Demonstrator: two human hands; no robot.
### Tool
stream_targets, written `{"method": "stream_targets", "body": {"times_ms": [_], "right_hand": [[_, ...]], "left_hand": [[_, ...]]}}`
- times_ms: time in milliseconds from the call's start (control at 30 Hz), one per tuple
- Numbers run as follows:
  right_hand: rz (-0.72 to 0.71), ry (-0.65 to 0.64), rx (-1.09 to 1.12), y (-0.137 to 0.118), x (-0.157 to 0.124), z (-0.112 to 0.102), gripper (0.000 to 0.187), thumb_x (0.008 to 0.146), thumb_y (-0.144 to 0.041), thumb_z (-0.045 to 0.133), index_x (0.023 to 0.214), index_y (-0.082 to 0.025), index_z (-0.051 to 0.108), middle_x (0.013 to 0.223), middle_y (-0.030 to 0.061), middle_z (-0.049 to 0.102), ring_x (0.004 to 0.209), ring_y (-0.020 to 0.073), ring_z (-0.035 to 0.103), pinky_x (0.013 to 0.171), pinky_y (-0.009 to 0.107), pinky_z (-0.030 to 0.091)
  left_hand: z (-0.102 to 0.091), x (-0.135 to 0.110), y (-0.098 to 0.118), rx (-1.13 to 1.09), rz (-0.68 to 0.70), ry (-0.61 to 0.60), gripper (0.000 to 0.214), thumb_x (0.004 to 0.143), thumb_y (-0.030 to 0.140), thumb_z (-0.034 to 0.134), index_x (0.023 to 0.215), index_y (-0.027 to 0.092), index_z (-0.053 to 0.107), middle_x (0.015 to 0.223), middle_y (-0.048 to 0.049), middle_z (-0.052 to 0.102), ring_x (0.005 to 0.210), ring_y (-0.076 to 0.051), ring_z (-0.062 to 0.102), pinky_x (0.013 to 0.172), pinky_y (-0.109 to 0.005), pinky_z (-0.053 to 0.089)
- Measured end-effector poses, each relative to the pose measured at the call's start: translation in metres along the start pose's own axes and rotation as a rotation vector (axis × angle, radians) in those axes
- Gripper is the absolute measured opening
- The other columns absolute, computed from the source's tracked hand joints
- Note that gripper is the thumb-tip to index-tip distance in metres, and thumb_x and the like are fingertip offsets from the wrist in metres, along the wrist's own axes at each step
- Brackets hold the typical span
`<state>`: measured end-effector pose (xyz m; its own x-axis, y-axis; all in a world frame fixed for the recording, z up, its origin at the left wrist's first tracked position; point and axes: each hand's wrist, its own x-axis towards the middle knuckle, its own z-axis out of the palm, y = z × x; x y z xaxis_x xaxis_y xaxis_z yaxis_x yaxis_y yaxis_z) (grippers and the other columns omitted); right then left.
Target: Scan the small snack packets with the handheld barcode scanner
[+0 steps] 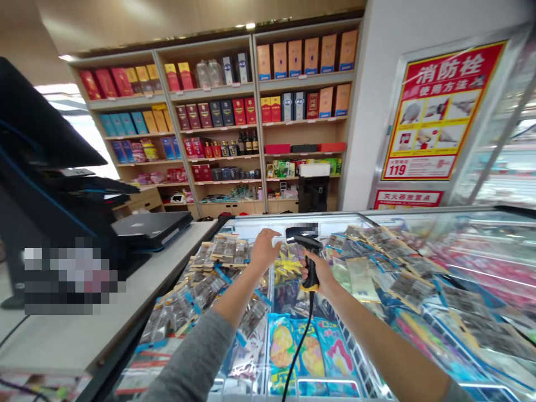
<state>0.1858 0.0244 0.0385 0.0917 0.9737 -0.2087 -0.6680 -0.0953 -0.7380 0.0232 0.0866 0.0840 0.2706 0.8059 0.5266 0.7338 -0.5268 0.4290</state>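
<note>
My right hand is wrapped around the handle of a black and yellow barcode scanner, whose head points left and away from me. A black cable hangs from the grip toward the front. Just left of the scanner head is my left hand, with fingers curved and a gap between thumb and forefinger; nothing shows in it. Clear packets with dark contents are piled beside the left hand on the glass-topped freezer. More packets are spread out to the right. Below both hands lie blue snack bags.
On the left, a counter carries a dark monitor stand and a flat black device. Behind the freezer, shelves hold boxes and bottles. A red fire-hydrant poster hangs on the right wall.
</note>
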Motion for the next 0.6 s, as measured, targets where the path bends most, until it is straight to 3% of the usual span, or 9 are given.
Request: {"method": "stream_targets", "body": {"times_ms": [133, 267, 433, 600], "right_hand": [[-0.146, 0.147, 0.065, -0.043, 0.006, -0.073, 0.020, 0.072, -0.027, 0.070, 0.080, -0.019, 0.054, 0.047, -0.0057, 0.051, 0.035, 0.0077, 0.042, 0.032, 0.017, 0.034], [-0.242, 0.242, 0.118, -0.069, 0.014, -0.118, 0.030, 0.068, -0.032, 0.075, 0.080, -0.020, 0.051, 0.047, -0.0073, 0.051, 0.034, 0.0077, 0.042, 0.032, 0.017, 0.034], [-0.218, 0.272, 0.125, -0.083, 0.026, -0.132, 0.030, 0.069, -0.032, 0.076, 0.078, -0.020, 0.049, 0.045, -0.0071, 0.051, 0.033, 0.0079, 0.043, 0.032, 0.017, 0.034], [-0.151, 0.381, 0.145, -0.090, 0.034, -0.134, 0.021, 0.078, -0.029, 0.068, 0.074, -0.020, 0.048, 0.042, -0.0069, 0.049, 0.031, 0.0081, 0.041, 0.032, 0.017, 0.033]], "left_hand": [[0.061, 0.019, 0.041, -0.100, 0.022, -0.139, 0.023, 0.079, 0.015, 0.061, 0.099, 0.019, 0.073, 0.107, -0.0082, 0.069, 0.108, -0.023, 0.061, 0.100, -0.034, 0.044], [0.124, 0.041, 0.074, -0.100, -0.014, -0.290, 0.026, 0.081, 0.017, 0.061, 0.103, 0.019, 0.073, 0.111, -0.0074, 0.071, 0.107, -0.022, 0.063, 0.099, -0.031, 0.045], [0.185, 0.075, 0.096, -0.015, -0.087, -0.368, 0.030, 0.084, 0.017, 0.058, 0.112, 0.018, 0.070, 0.120, -0.0102, 0.069, 0.116, -0.022, 0.060, 0.102, -0.031, 0.042], [0.217, 0.112, 0.097, -0.001, -0.179, -0.358, 0.032, 0.074, 0.014, 0.066, 0.106, 0.011, 0.069, 0.115, -0.0197, 0.069, 0.118, -0.029, 0.059, 0.100, -0.035, 0.042]]}}
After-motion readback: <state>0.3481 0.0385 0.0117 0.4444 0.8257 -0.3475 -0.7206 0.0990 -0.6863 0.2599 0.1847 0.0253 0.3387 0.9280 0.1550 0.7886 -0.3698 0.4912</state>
